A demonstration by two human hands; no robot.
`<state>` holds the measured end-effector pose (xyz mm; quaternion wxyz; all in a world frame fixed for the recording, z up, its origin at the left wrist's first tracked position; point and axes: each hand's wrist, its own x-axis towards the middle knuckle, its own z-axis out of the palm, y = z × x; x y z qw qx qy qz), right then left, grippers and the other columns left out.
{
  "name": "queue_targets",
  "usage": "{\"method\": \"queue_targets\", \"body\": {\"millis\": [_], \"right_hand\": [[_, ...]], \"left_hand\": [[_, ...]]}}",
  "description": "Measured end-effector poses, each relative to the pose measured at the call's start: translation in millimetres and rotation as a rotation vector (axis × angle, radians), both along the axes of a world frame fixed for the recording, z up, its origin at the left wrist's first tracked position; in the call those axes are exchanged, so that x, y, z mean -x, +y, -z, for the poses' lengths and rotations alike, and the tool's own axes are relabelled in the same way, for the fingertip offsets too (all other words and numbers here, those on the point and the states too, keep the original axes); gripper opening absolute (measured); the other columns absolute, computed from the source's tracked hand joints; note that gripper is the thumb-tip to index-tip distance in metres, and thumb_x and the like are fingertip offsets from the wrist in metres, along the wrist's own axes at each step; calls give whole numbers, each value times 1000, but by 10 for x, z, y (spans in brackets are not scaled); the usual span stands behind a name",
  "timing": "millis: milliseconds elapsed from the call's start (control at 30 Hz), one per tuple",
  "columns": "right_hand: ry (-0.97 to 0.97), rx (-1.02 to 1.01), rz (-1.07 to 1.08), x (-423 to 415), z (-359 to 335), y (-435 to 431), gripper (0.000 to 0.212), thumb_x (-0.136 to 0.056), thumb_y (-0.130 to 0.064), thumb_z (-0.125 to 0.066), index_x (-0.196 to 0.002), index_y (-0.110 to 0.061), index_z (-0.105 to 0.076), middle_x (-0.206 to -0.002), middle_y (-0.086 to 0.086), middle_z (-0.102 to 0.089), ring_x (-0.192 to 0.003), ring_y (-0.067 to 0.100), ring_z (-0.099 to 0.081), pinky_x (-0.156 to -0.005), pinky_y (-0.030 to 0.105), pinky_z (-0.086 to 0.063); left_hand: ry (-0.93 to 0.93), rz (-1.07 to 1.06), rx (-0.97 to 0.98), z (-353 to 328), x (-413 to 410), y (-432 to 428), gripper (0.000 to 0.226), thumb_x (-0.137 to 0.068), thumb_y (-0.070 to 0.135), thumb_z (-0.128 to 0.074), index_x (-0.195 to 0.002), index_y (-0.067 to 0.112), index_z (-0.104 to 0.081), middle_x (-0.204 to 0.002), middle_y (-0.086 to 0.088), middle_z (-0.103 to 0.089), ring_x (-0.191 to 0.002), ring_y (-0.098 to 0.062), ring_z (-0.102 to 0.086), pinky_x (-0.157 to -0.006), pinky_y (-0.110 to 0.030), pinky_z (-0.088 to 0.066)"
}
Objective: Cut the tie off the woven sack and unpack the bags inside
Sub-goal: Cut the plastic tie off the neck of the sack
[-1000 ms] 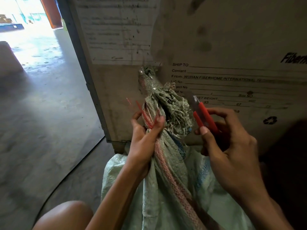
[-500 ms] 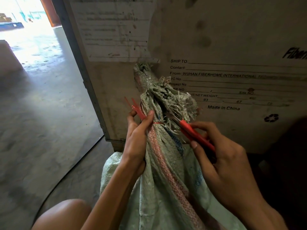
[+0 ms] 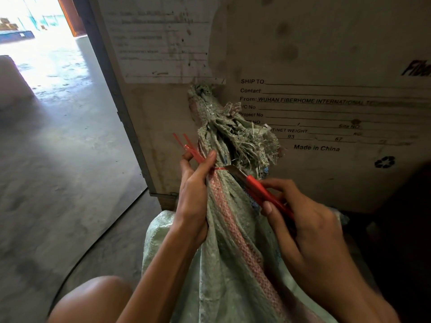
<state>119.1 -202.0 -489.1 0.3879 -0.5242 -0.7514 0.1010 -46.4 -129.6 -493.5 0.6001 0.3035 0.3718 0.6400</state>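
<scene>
Left hand (image 3: 193,201) grips sack (image 3: 233,264); right hand (image 3: 310,234) holds cutter (image 3: 263,194) against tie (image 3: 218,168).

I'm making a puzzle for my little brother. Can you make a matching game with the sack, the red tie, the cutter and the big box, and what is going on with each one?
Things
1. woven sack
2. red tie
3. cutter
4. big box

States
A. held in the right hand
B. printed with "Made in China"
C. wound round the sack's neck
D. its neck is gripped by the left hand

Pairs: 1-D, 2-C, 3-A, 4-B
</scene>
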Motion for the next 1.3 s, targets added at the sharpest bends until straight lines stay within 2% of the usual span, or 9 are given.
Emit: {"method": "queue_targets", "body": {"millis": [200,367,567,633,800,900,1067,1167,1300], "right_hand": [[-14,-2,-5,26,25,19,24,-101,-27,-52,-124,-32,-56,-94,-20,-64,-79,-20,-53,-65,-3,-35],[6,17,3,35,54,20,25,-100,-27,-54,-124,-33,-54,-98,-19,-68,-84,-14,-58,-68,-2,-37],[11,-2,14,52,73,37,25,-99,-24,-56,-123,-30,-56,-95,-18,-67,-84,-19,-56,-68,-5,-35],[14,-28,32,56,81,38,23,-100,-23,-55,-122,-29,-57,-96,-18,-67,-83,-14,-58,-69,-5,-36],[1,-41,69,58,68,23,25,-98,-31,-53,-124,-34,-56,-104,-14,-61,-85,-1,-60,-65,8,-46],[-9,-23,75,30,76,20,28,-97,-31,-56,-125,-35,-56,-104,-13,-58,-88,1,-59,-66,9,-45],[-40,-12,65,-17,87,12,32,-94,-30,-59,-126,-36,-57,-106,-9,-57,-92,9,-59,-70,31,-53],[-51,-10,60,-26,83,9,34,-94,-28,-63,-126,-36,-58,-105,-8,-57,-93,10,-59,-72,33,-52],[-62,-11,50,-41,72,7,34,-93,-29,-63,-126,-37,-58,-105,-8,-57,-94,11,-58,-72,33,-52]], "left_hand": [[20,-19,-14,18,-41,0,31,-99,23,-59,-128,27,-50,-88,2,-79,-87,-25,-72,-92,-52,-58],[29,-33,-18,24,-80,17,40,-99,22,-59,-136,24,-47,-89,4,-79,-90,-24,-73,-96,-52,-57],[27,-44,-5,32,-83,28,37,-99,22,-60,-134,23,-49,-99,-2,-77,-96,-28,-72,-97,-54,-56],[31,-51,-7,36,-79,31,36,-98,22,-60,-133,22,-49,-100,-3,-77,-96,-27,-72,-97,-53,-56],[29,-40,-6,39,-61,39,35,-98,22,-59,-132,22,-50,-98,-4,-75,-85,-23,-71,-88,-44,-59],[28,-47,0,44,-47,48,33,-98,21,-60,-130,21,-51,-99,-7,-74,-89,-27,-69,-92,-49,-57],[46,-68,-11,48,-33,61,29,-97,22,-61,-125,20,-54,-97,-7,-70,-83,-23,-65,-87,-44,-53],[54,-61,-18,50,-26,57,31,-97,23,-61,-127,19,-53,-96,-9,-69,-81,-24,-64,-91,-47,-52],[18,-46,-18,23,-23,43,25,-98,20,-59,-123,20,-53,-86,-7,-66,-69,-22,-63,-73,-41,-56]]}}
